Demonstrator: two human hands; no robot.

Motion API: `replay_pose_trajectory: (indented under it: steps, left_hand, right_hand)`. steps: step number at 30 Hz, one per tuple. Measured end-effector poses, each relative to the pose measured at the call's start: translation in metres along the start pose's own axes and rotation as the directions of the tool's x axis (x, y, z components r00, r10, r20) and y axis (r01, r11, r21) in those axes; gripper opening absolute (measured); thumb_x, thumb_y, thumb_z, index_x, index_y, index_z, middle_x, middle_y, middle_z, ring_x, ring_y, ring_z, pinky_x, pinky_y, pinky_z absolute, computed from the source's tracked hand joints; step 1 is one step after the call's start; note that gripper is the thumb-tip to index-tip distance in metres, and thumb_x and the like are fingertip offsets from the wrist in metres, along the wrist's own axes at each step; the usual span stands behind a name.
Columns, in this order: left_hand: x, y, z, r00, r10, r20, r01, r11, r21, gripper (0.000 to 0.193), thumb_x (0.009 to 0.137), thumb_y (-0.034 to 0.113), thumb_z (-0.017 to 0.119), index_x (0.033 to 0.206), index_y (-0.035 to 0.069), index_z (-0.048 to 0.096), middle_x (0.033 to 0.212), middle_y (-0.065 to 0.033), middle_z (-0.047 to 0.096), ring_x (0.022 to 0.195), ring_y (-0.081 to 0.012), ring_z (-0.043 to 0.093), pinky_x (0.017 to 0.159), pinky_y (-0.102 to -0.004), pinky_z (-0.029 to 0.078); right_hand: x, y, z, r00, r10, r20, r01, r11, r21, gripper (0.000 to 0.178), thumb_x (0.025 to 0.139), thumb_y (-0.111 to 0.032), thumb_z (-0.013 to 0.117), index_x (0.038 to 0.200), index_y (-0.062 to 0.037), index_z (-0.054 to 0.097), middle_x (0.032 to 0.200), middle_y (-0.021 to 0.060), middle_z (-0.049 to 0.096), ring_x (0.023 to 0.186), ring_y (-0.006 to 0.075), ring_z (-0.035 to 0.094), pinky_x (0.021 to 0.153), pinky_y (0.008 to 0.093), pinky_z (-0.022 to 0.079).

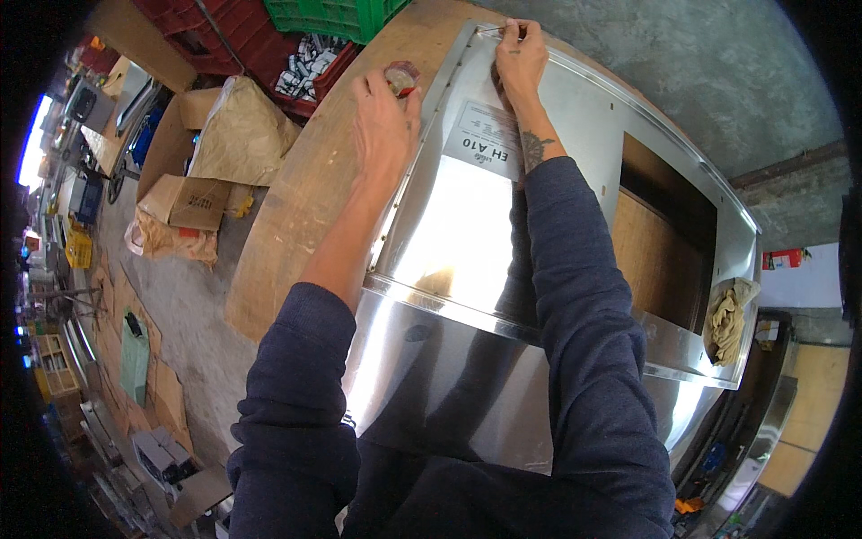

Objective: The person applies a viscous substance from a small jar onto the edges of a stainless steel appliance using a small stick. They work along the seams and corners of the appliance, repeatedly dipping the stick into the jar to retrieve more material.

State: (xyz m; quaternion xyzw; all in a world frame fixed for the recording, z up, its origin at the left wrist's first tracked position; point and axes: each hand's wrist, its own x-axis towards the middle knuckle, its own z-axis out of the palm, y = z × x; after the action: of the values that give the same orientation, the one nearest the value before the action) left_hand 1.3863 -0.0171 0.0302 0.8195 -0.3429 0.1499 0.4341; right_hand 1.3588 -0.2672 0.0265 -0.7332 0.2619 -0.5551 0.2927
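Head view, workpiece: a large shiny sheet-metal panel with folded edges and a rectangular cut-out (467,269) lies flat on the round wooden surface (296,207), reaching from the person's body to the surface's far rim.
Head view, label: a white rectangular paper label (485,139) is stuck to the panel's far part, between the two hands.
Head view, left hand: the left hand (384,121) is closed around a small red-capped container (400,76), held at the panel's left edge, over the wood.
Head view, right hand: the right hand (521,58) rests on the panel near its far corner, fingers pinched on a thin metal pin-like tool (492,30) lying along the panel's far edge.
Head view, cloth: a crumpled beige rag (729,316) sits on the panel's right end, beside the cut-out.
Head view, surroundings: brown cardboard boxes with crumpled paper (202,162) stand on the concrete floor to the left; a green plastic crate (332,16) and a red plastic crate (242,40) stand beyond the surface.
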Motion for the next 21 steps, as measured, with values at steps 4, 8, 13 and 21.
replay_pose_trajectory:
  steps: [4, 8, 13, 21]
  left_hand:
    - [0.0, 0.002, 0.001, 1.0, 0.002, -0.004, -0.002, 1.0, -0.004, 0.05, 0.102, 0.023, 0.075, 0.136, -0.003, 0.05, 0.126, -0.03, 0.054, 0.103, -0.052, 0.066, 0.086, -0.0574, 0.055]
    - [0.001, 0.001, 0.0, 1.0, 0.004, -0.001, -0.004, 1.0, 0.001, 0.05, 0.101, 0.022, 0.076, 0.136, -0.003, 0.05, 0.125, -0.0294, 0.055, 0.103, -0.0514, 0.066, 0.086, -0.0568, 0.055]
    - [0.0, 0.003, 0.0, 1.0, 0.021, -0.023, -0.021, 1.0, -0.001, 0.05, 0.101, 0.021, 0.076, 0.136, -0.003, 0.05, 0.124, -0.0287, 0.055, 0.103, -0.0507, 0.067, 0.085, -0.0563, 0.055]
    - [0.0, 0.005, -0.002, 1.0, -0.02, 0.008, 0.02, 1.0, 0.0, 0.051, 0.101, 0.022, 0.076, 0.138, -0.002, 0.05, 0.127, -0.029, 0.055, 0.106, -0.0511, 0.067, 0.088, -0.0564, 0.056]
  right_hand:
    - [0.001, 0.003, 0.001, 1.0, -0.011, -0.006, 0.011, 1.0, -0.02, 0.027, 0.107, -0.026, 0.064, 0.106, 0.0013, 0.068, 0.093, 0.0248, 0.077, 0.089, 0.047, 0.074, 0.083, 0.053, 0.056]
    - [0.001, 0.005, 0.002, 1.0, -0.005, -0.011, 0.005, 1.0, -0.015, 0.028, 0.107, -0.027, 0.064, 0.106, 0.001, 0.069, 0.094, 0.0249, 0.077, 0.089, 0.0468, 0.074, 0.083, 0.053, 0.056]
    - [0.001, 0.002, 0.001, 1.0, 0.012, 0.002, -0.012, 0.999, -0.039, 0.028, 0.107, -0.027, 0.065, 0.106, 0.0001, 0.07, 0.095, 0.0254, 0.077, 0.091, 0.047, 0.074, 0.085, 0.0533, 0.056]
    - [0.001, -0.006, -0.002, 0.996, 0.065, -0.067, -0.066, 0.998, -0.013, 0.028, 0.108, -0.026, 0.062, 0.111, 0.001, 0.067, 0.097, 0.0259, 0.077, 0.094, 0.0483, 0.073, 0.087, 0.0543, 0.055]
